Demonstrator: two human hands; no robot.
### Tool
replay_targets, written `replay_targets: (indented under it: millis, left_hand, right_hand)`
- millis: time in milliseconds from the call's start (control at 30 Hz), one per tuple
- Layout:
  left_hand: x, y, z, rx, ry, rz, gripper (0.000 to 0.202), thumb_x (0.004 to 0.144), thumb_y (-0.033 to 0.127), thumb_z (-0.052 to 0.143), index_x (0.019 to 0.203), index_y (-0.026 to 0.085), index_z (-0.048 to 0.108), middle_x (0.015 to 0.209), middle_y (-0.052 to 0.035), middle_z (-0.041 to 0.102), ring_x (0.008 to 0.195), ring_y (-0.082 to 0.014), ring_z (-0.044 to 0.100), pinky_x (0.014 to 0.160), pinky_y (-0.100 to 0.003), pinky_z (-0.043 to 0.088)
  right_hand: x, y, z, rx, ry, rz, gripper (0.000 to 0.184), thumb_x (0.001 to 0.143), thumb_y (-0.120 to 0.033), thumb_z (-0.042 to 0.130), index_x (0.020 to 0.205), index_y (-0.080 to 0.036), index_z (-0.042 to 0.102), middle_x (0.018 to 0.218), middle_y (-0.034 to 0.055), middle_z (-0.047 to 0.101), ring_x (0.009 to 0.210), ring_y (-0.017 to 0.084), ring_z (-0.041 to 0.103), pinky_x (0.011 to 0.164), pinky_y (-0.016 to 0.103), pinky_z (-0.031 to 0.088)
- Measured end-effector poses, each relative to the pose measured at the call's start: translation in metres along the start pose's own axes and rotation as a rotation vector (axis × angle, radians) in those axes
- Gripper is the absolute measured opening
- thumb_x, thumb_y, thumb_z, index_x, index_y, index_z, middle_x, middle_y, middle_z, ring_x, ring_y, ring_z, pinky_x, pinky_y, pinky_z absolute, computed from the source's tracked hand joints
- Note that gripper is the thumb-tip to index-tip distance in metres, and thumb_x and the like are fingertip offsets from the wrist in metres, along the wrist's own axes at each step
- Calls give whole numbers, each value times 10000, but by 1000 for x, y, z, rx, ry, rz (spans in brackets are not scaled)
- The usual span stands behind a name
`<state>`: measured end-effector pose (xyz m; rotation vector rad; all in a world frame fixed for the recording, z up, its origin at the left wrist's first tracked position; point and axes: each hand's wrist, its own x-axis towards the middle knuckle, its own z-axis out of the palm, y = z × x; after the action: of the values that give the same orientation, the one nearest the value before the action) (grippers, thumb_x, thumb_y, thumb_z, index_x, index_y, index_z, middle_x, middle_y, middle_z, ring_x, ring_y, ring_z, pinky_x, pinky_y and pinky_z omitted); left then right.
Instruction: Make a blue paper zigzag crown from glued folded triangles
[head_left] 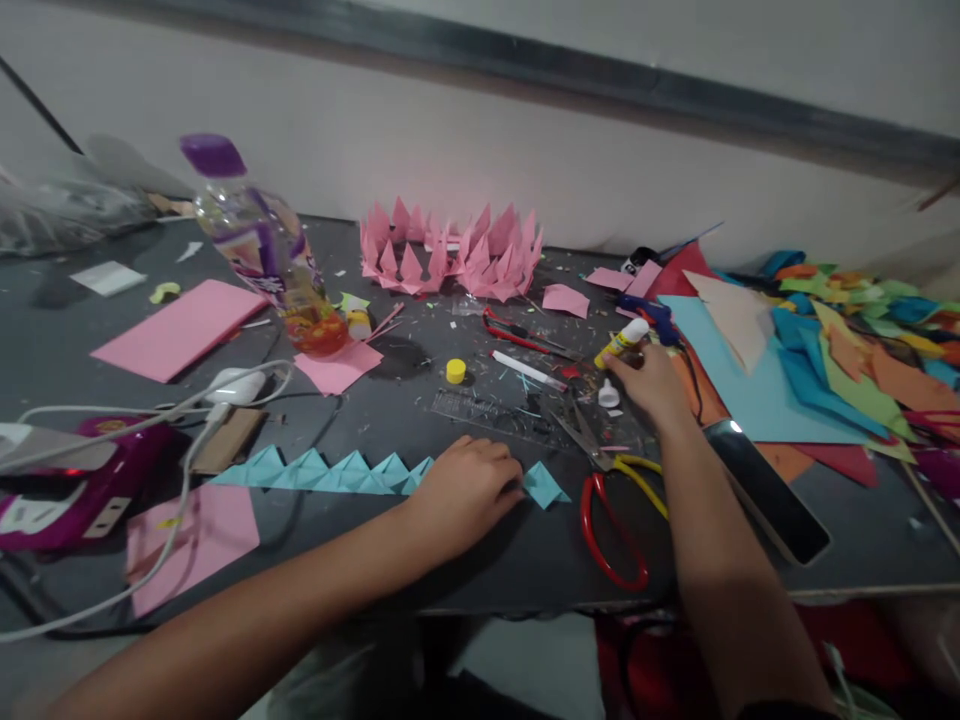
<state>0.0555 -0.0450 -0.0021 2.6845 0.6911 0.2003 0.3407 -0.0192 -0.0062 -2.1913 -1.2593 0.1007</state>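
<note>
A strip of light blue folded paper (311, 472) with pointed peaks lies along the front of the table. My left hand (469, 490) rests over its right part, fingers curled down onto it and hiding a stretch. Past my fingertips, a blue folded paper piece (545, 485) shows; whether it is joined to the strip is hidden. In my right hand (649, 385) is a yellow and white glue stick (624, 340), tilted, gripped between thumb and fingers. Just below it sits a small white cap (608, 394). Scissors (600, 470) with red and yellow handles lie between my hands.
A pink folded-paper ring (450, 250) stands near the wall. To the left are a bottle (277, 260), pink sheets (180, 330) and a cabled purple device (82, 490). A yellow cap (455, 371), red cutter (525, 333), clear ruler (487, 412), phone (765, 490) and colored papers (757, 370) lie about.
</note>
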Motion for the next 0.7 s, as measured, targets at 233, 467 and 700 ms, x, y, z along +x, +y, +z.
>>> replay_targets:
  millis: [233,467,700]
  left_hand:
    - [-5,4,-1,290,142,119,107,838,117,516,755,156,572,757,-31,608,653,-176,548,575,-294,388]
    - [-10,11,-4,315,124,94,57,799,109,570,809,151,607,778,-32,628,686,-201,571,591,-319,430]
    - [-9,7,-5,241,42,-9,80,788,72,579,843,125,606,722,-31,646,665,-207,600,640,-338,481]
  right_hand:
    - [-9,-10,-1,116,49,-72,281,807,-425,482,952,-194,554,894,110,657,855,279,617,730,407,457]
    - [-30,-29,-12,554,-73,-201,420,814,-457,540,1168,-318,361,727,-1,636,521,169,577,493,321,443]
    - [-42,-50,-30,927,-406,-161,274,774,-486,561,974,-302,525,788,-15,586,544,116,547,504,281,453]
